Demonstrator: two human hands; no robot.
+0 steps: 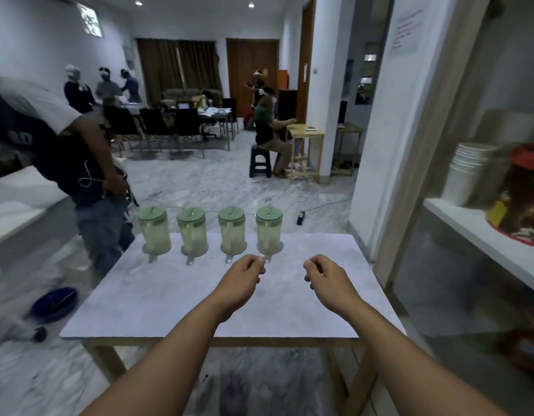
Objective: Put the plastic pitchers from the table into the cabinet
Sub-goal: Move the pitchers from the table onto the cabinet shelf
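Note:
Several clear plastic pitchers with green lids stand in a row along the far edge of the white table; the rightmost pitcher is nearest my hands, and the leftmost pitcher stands at the far left corner. My left hand hovers just in front of the rightmost pitcher's base, fingers loosely curled, holding nothing. My right hand hangs over the bare tabletop to the right, fingers curled too, empty. The cabinet stands at the right with a white shelf.
On the cabinet shelf sit stacked white cups and a red-lidded tin. A person stands close to the table's left far corner. A blue bowl lies on the marble floor at left. More people and chairs fill the room behind.

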